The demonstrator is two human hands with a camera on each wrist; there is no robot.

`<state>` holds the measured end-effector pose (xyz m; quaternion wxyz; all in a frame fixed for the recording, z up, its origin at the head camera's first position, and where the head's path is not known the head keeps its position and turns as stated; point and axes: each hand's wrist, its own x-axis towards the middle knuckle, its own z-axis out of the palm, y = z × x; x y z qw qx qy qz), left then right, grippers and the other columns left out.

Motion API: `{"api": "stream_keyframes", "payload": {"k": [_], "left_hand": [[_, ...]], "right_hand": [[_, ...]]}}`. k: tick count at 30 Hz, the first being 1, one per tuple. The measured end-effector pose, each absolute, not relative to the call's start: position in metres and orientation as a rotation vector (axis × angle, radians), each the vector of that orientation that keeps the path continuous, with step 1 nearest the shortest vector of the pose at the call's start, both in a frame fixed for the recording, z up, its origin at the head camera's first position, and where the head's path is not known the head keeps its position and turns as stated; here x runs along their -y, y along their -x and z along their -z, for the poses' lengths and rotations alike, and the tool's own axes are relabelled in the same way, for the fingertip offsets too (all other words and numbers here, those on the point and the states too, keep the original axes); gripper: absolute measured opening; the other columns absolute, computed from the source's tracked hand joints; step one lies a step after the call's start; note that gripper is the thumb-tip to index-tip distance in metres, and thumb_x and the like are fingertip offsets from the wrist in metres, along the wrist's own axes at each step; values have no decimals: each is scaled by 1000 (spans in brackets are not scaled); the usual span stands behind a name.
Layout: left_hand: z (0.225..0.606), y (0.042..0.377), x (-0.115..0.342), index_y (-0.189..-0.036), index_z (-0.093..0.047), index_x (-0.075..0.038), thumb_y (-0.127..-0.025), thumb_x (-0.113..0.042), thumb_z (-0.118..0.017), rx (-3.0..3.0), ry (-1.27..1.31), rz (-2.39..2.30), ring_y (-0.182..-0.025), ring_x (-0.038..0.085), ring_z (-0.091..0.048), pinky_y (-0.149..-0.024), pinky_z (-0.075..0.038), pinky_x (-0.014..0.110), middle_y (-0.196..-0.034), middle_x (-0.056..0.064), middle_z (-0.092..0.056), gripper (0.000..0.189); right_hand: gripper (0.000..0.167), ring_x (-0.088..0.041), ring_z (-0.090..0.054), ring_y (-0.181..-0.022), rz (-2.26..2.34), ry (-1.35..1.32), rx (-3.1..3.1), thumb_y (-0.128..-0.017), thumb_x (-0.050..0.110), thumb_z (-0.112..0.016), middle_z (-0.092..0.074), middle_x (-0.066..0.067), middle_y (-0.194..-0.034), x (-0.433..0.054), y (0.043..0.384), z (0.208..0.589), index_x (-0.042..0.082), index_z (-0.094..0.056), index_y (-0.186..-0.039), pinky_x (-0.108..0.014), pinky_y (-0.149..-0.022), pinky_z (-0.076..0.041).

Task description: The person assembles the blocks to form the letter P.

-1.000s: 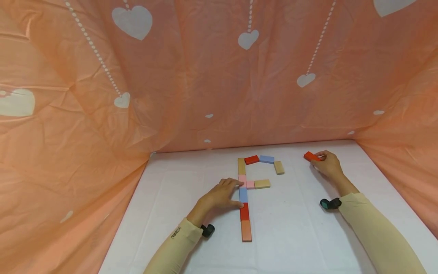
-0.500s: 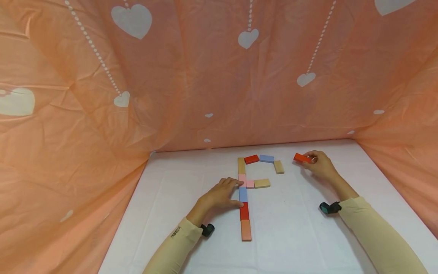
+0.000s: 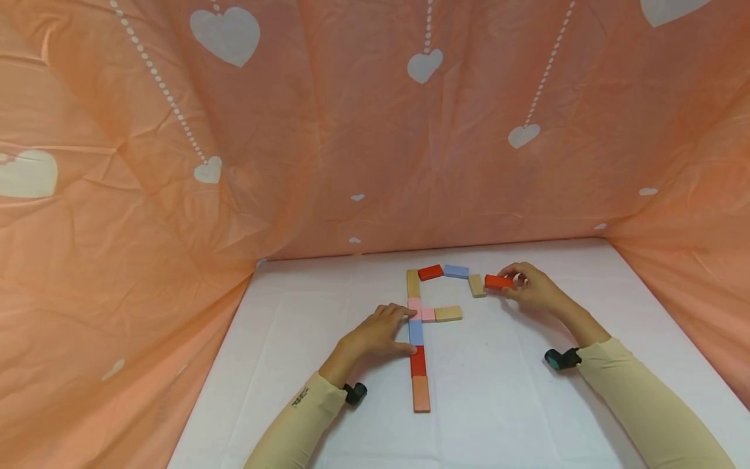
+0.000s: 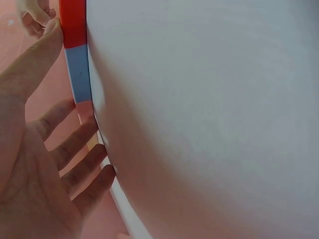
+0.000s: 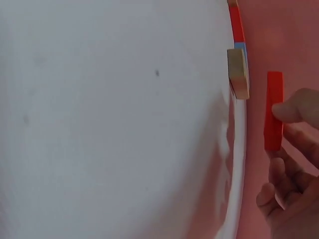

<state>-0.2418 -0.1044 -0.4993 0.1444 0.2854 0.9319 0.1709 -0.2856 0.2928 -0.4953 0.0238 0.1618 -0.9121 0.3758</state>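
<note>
Between thumb and fingers my right hand (image 3: 532, 286) pinches a red block (image 3: 497, 282), just right of a natural wood block (image 3: 477, 286) that ends a curved top row. In the right wrist view the pinched red block (image 5: 273, 110) appears raised off the table. My left hand (image 3: 375, 332) lies beside a straight column of blocks, fingers spread. Its index fingertip touches a pink block (image 3: 415, 308) and its thumb touches a red block (image 3: 418, 361); a blue block (image 3: 416, 332) sits between them. An orange-brown block (image 3: 421, 394) forms the near end of the column.
From the column's wooden top block (image 3: 413, 284), a red block (image 3: 430, 272) and a blue block (image 3: 456, 271) run right. A small pink block (image 3: 428, 315) and a wooden block (image 3: 448, 314) branch off mid-column. Peach cloth (image 3: 375, 130) encloses the white table (image 3: 498, 404).
My right hand has carried the red block leftward and slightly nearer, up to the wooden block at the curve's end. The left hand has stayed in place.
</note>
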Motion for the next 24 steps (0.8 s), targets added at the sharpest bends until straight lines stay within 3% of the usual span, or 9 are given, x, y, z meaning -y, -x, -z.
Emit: {"api": "stream_keyframes", "payload": {"k": [9, 24], "left_hand": [[497, 241, 104, -160, -47, -19, -92, -49, -83, -2680, -826, -495, -146, 30, -43, -122, -41, 48, -161, 9, -47, 83], [497, 241, 104, -161, -47, -19, -92, -49, -84, -2681, -806, -502, -145, 29, -43, -122, -42, 48, -160, 8, -48, 84]], "right_hand": [[31, -25, -53, -96, -1132, -736, 2790, -89, -2, -82, -68, -14, -113, -284, 284, 497, 3, -72, -118, -33, -81, -47], [32, -23, -54, -93, -1133, -923, 2747, -85, -7, -81, -66, -7, -107, -269, 280, 503, 4, -75, -115, -33, -81, -48]]}}
